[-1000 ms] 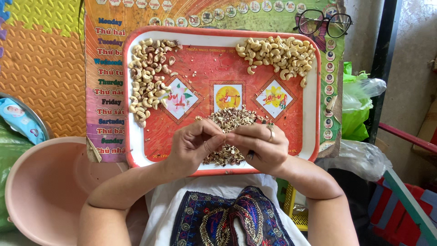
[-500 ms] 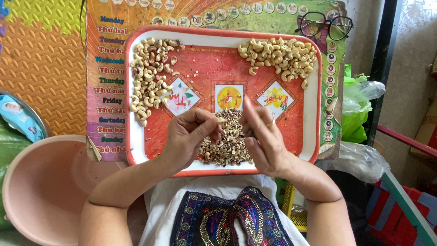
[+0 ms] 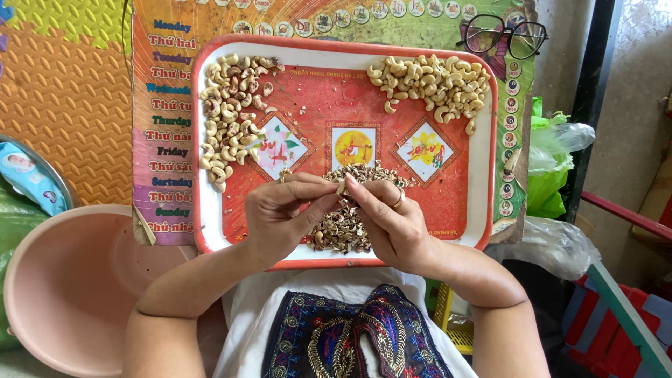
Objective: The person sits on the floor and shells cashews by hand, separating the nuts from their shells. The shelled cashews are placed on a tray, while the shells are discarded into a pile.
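A red tray with a white rim rests on my lap. My left hand and my right hand meet over its near middle, fingertips pinched together on one small cashew nut. Under the hands lies a heap of brown husk scraps. A pile of unpeeled, speckled cashews fills the tray's left side. A pile of pale peeled cashews sits at the far right corner. My right hand wears a ring.
A pink plastic basin stands at the lower left. Black-framed glasses lie beyond the tray on a colourful printed mat. Green and clear plastic bags crowd the right side. Orange foam flooring is at the left.
The hands parted half a second ago, the right one flat over the husks. Now they have closed together again, fingertips pinched on a nut.
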